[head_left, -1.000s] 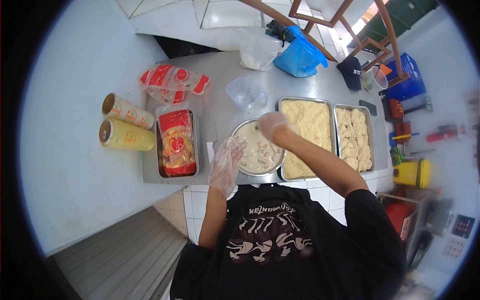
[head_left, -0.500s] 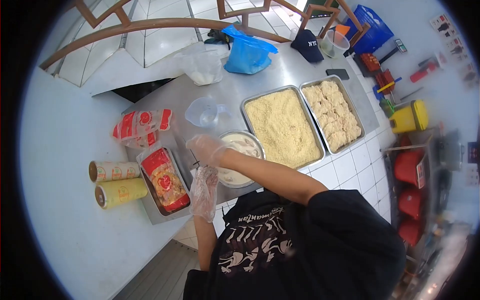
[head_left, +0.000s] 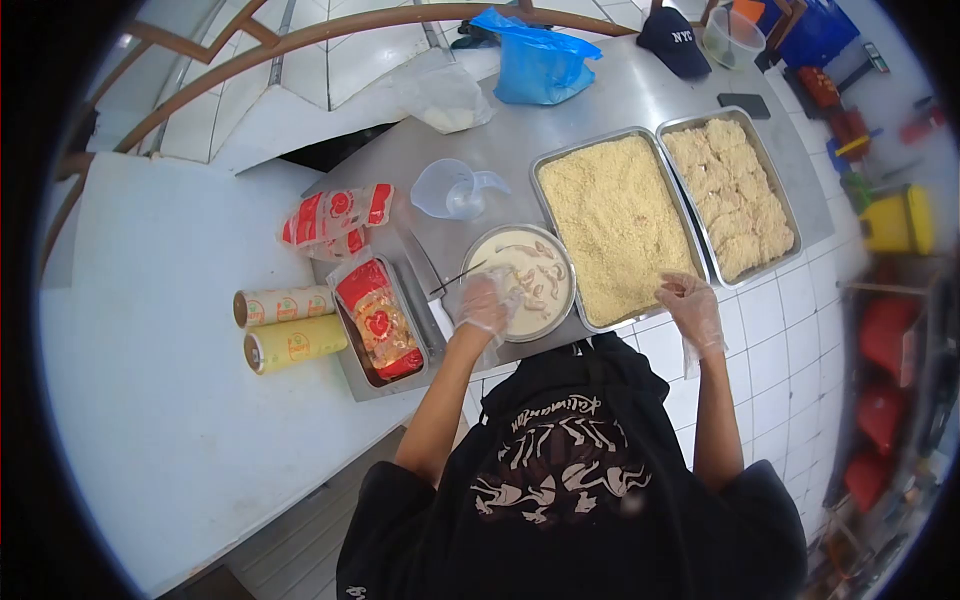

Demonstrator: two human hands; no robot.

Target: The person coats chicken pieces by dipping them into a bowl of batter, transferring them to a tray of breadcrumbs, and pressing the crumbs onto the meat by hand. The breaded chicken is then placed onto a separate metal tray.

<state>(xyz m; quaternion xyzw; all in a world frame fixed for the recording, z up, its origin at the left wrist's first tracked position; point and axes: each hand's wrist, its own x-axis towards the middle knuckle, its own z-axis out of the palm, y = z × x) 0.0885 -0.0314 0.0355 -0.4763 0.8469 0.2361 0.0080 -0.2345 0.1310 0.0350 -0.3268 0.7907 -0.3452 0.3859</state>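
Observation:
My left hand (head_left: 486, 305), in a clear plastic glove, is over the left side of a round metal bowl (head_left: 570, 303). The bowl holds creamy white liquid with pieces of raw meat (head_left: 540, 287). My left fingers are blurred, so whether they grip anything does not show. A thin dark stick (head_left: 457, 281) lies across the bowl's left side, close to that hand. Also gloved, my right hand (head_left: 690, 308) hovers by the near right corner of a metal tray of yellowish crumbs (head_left: 620, 225). Its fingers are loosely bent and somewhat apart, with nothing visible in them.
Right of the crumbs, another tray holds coated pieces (head_left: 730, 195). A knife (head_left: 441, 318), a measuring jug (head_left: 450, 190) and a tray with a red meat packet (head_left: 378, 318) are left of the bowl. Farther back sit a blue bag (head_left: 540, 70) and a cap (head_left: 674, 45).
My hands, close together left of the bowl before, are now apart. The left has come to the bowl; the right has swung across to the crumb tray. The view has shifted.

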